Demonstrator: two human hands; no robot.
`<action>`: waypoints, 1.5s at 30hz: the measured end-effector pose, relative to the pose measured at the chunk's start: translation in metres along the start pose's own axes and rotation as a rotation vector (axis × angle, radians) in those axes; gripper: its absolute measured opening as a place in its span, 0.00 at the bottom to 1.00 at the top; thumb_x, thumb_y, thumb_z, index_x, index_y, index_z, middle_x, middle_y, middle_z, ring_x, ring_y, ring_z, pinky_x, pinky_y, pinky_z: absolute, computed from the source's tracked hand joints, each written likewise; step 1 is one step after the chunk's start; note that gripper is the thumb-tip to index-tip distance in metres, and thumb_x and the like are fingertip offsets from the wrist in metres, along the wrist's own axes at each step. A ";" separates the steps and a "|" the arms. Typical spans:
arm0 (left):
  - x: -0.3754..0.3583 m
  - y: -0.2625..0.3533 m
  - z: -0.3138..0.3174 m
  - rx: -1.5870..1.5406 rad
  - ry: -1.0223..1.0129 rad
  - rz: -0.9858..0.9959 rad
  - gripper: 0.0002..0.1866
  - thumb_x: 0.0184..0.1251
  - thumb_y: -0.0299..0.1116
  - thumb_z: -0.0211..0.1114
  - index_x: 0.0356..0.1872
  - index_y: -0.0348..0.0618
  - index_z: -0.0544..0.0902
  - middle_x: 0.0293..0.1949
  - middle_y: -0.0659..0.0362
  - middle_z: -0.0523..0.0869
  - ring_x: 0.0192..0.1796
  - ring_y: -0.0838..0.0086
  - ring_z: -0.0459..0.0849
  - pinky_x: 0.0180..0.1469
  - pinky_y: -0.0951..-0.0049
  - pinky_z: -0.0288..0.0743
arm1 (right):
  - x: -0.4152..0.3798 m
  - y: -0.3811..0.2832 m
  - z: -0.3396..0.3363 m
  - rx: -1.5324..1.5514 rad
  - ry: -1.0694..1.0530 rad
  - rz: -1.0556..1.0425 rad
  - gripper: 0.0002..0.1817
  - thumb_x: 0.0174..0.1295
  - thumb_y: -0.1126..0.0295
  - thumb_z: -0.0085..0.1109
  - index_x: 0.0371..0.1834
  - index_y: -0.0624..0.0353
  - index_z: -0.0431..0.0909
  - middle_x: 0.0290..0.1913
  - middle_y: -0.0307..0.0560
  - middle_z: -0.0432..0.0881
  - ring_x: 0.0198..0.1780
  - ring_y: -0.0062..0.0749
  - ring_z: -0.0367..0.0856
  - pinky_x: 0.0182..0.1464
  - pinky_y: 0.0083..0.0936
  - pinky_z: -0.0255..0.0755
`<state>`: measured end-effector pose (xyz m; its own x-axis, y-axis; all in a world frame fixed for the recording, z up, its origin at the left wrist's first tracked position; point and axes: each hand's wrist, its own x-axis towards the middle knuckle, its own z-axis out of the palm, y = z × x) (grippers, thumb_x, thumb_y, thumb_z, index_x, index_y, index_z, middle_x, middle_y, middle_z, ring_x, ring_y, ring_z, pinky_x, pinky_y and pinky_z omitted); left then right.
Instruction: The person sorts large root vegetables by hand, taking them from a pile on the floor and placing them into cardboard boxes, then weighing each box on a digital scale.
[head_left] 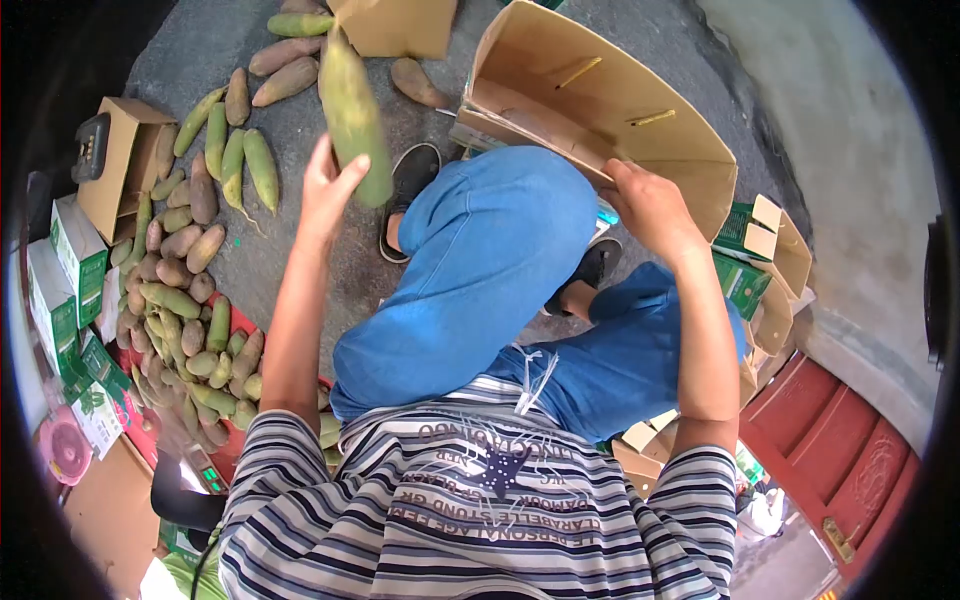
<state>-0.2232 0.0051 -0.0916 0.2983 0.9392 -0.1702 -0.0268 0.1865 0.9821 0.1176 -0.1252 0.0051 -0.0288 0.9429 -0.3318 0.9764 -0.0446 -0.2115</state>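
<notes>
A long green radish (355, 120), yellowish toward its upper tip, is held nearly upright in my left hand (332, 185), with the thumb across its lower part. To the right, my right hand (645, 205) grips the near edge of an open cardboard box (600, 90), its fingertips partly hidden behind the cardboard. The box's inner wall shows two short yellow strips. Between my hands are my blue-trousered knees. Several green radishes (261, 170) and reddish-brown ones (204, 190) lie on the floor left of my left hand.
A large pile of radishes (185, 330) spreads over a red surface at the left. Green-and-white boxes (80, 255) and a small cardboard box (120, 165) stand beyond it. More green cartons (742, 285) are at the right, near a red door (835, 450). Another cardboard box (395, 25) is at the top.
</notes>
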 end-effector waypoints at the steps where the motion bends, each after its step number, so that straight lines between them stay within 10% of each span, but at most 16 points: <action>1: 0.006 0.033 0.019 -0.009 -0.038 0.159 0.28 0.57 0.31 0.67 0.59 0.35 0.70 0.53 0.54 0.78 0.56 0.70 0.76 0.59 0.69 0.69 | 0.001 0.000 0.001 -0.010 0.004 -0.011 0.10 0.61 0.70 0.56 0.42 0.60 0.70 0.39 0.56 0.79 0.43 0.54 0.80 0.43 0.45 0.72; 7: 0.037 0.136 0.136 0.443 -0.217 0.978 0.36 0.42 0.37 0.73 0.58 0.42 0.73 0.51 0.52 0.78 0.54 0.63 0.76 0.57 0.65 0.70 | 0.000 0.007 0.009 -0.050 0.051 -0.080 0.09 0.61 0.72 0.53 0.43 0.60 0.70 0.41 0.57 0.80 0.44 0.53 0.80 0.43 0.45 0.73; 14: 0.043 0.095 0.177 0.858 -0.558 0.699 0.29 0.52 0.37 0.66 0.57 0.42 0.73 0.48 0.50 0.77 0.53 0.56 0.76 0.54 0.60 0.72 | 0.003 0.002 0.006 -0.079 0.042 -0.073 0.10 0.60 0.73 0.53 0.43 0.60 0.71 0.38 0.56 0.81 0.41 0.53 0.81 0.40 0.44 0.74; 22: 0.039 0.052 0.079 0.479 0.063 0.526 0.18 0.59 0.34 0.63 0.50 0.41 0.78 0.47 0.49 0.79 0.51 0.60 0.79 0.55 0.66 0.72 | -0.001 0.001 -0.002 -0.037 0.047 -0.069 0.08 0.59 0.72 0.55 0.42 0.58 0.72 0.38 0.56 0.80 0.41 0.53 0.80 0.41 0.44 0.73; 29: 0.043 -0.095 -0.090 0.974 0.497 0.280 0.18 0.55 0.34 0.64 0.46 0.37 0.78 0.44 0.46 0.81 0.50 0.54 0.78 0.55 0.61 0.71 | 0.002 -0.004 -0.009 0.021 -0.035 0.018 0.18 0.56 0.74 0.57 0.52 0.63 0.74 0.44 0.61 0.80 0.47 0.56 0.78 0.48 0.41 0.71; 35: 0.026 -0.172 -0.194 1.034 0.689 -0.387 0.31 0.51 0.41 0.67 0.55 0.34 0.73 0.50 0.43 0.79 0.57 0.51 0.75 0.59 0.60 0.69 | 0.004 -0.013 -0.016 0.025 -0.090 0.063 0.20 0.54 0.77 0.58 0.53 0.65 0.73 0.46 0.61 0.79 0.48 0.56 0.77 0.48 0.41 0.71; 45: 0.042 -0.275 -0.263 0.755 0.832 -0.509 0.42 0.46 0.38 0.72 0.63 0.31 0.65 0.57 0.44 0.76 0.55 0.57 0.79 0.56 0.66 0.74 | 0.007 -0.014 -0.012 0.032 0.013 -0.001 0.12 0.58 0.71 0.59 0.45 0.59 0.75 0.41 0.55 0.80 0.43 0.54 0.79 0.43 0.40 0.72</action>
<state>-0.4537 0.0693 -0.3903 -0.5916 0.7577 -0.2754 0.5552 0.6306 0.5423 0.1066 -0.1142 0.0173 -0.0271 0.9473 -0.3192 0.9690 -0.0535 -0.2413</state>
